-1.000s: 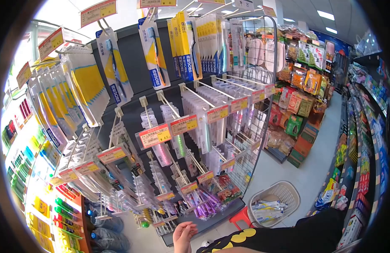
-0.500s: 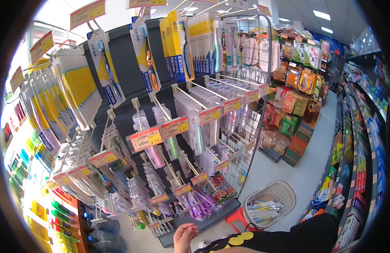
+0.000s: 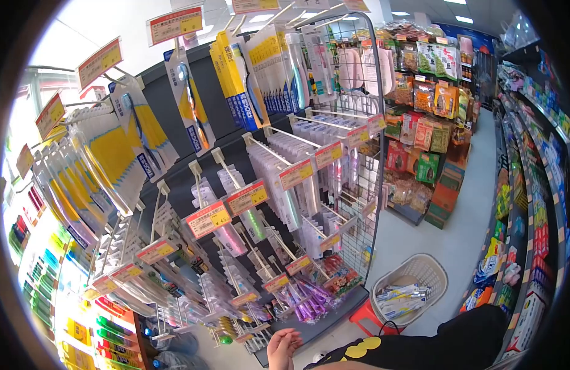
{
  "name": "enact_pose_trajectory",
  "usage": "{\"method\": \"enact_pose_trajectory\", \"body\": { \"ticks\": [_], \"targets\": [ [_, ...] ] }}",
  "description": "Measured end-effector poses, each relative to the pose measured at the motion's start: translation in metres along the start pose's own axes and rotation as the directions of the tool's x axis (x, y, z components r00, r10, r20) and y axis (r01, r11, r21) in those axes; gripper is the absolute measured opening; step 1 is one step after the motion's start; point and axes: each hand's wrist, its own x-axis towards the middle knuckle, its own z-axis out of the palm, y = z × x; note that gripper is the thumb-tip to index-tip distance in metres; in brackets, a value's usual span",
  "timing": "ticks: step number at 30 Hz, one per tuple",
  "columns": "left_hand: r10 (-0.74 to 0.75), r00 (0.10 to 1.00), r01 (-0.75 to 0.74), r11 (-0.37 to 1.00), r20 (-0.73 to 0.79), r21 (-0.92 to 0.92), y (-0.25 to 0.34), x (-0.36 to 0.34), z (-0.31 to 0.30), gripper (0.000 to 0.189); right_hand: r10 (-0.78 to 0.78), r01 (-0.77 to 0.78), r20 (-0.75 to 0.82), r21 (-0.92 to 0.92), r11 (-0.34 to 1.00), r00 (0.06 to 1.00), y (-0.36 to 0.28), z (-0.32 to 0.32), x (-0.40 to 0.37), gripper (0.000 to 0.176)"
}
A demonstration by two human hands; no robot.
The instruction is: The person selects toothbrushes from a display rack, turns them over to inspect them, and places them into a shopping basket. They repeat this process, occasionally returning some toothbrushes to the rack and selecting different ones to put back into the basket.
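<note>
My left hand [image 3: 284,346] is low at the bottom edge, its fingers loosely bent with small gaps and nothing visible in them. It hangs in front of the rack's dark base shelf [image 3: 334,314], nearest to some purple packets [image 3: 309,299], apart from them. My right hand is out of view. Above hang toothbrush packs on hooks: yellow and blue packs [image 3: 239,80], one with an orange handle [image 3: 189,102], and a blue one [image 3: 140,123]. Lower hooks carry clear packs, among them a pink one [image 3: 231,239] and a green one [image 3: 254,225].
A grey basket [image 3: 442,274] holding several packs stands by a red stool [image 3: 366,317] at my right. Red and yellow price cards [image 3: 208,220] jut from the hook ends. A wire-mesh panel [image 3: 359,216] ends the rack. Snack bags [image 3: 421,148] and shelves [image 3: 519,246] flank the aisle.
My view has turned and tilted: the upper packs appear farther left, while the basket and my left hand appear farther right. My hand stays low and loosely bent.
</note>
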Motion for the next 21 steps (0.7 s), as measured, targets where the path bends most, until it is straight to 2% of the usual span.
{"method": "enact_pose_trajectory", "body": {
  "ticks": [3,5,6,8,12,14,18,19,20,21],
  "targets": [
    [-0.013,0.999,0.014,1.0,-0.042,0.013,0.003,-0.003,0.015,0.026,0.004,-0.004,-0.01,0.019,1.0,1.0,0.003,-0.001,0.0,0.026],
    [-0.053,0.99,0.036,0.991,-0.129,-0.132,0.004,-0.005,0.027,0.015,0.01,-0.009,-0.014,0.026,1.0,1.0,0.005,-0.001,0.0,0.025],
    [-0.057,0.99,0.04,0.991,-0.13,-0.129,0.003,-0.005,0.028,0.015,0.014,-0.013,-0.018,0.034,0.999,1.0,0.007,-0.001,-0.001,0.025],
    [0.002,0.994,-0.005,1.0,-0.107,-0.029,0.001,-0.002,0.027,0.026,0.02,-0.019,-0.023,0.045,0.999,1.0,0.012,0.0,-0.003,0.024],
    [-0.06,0.997,0.059,0.998,-0.044,-0.017,-0.003,0.008,0.03,0.026,0.03,-0.028,-0.039,0.061,0.998,0.999,0.029,0.002,-0.004,0.023],
    [-0.071,0.991,0.061,0.994,-0.115,-0.092,0.001,0.006,0.044,0.014,0.034,-0.032,-0.035,0.061,0.998,0.999,0.045,0.011,-0.006,0.022],
    [0.045,0.997,-0.047,0.999,-0.063,-0.028,-0.001,0.011,0.06,0.012,0.014,-0.013,-0.027,0.031,0.999,1.0,0.078,0.027,-0.016,0.021],
    [0.059,0.998,-0.059,0.998,-0.011,-0.016,-0.002,0.016,0.061,0.012,0.015,-0.014,-0.034,0.02,1.0,0.999,0.081,0.024,-0.017,0.021],
    [0.065,0.997,-0.065,0.998,0.036,-0.006,-0.003,0.016,0.06,0.012,0.03,-0.028,-0.049,0.046,0.999,0.998,0.087,0.023,-0.018,0.021],
    [0.022,1.0,-0.022,1.0,0.011,-0.013,-0.001,0.018,0.067,0.013,0.066,-0.059,-0.076,0.09,0.994,0.995,0.089,0.023,-0.018,0.02]
  ]
}}
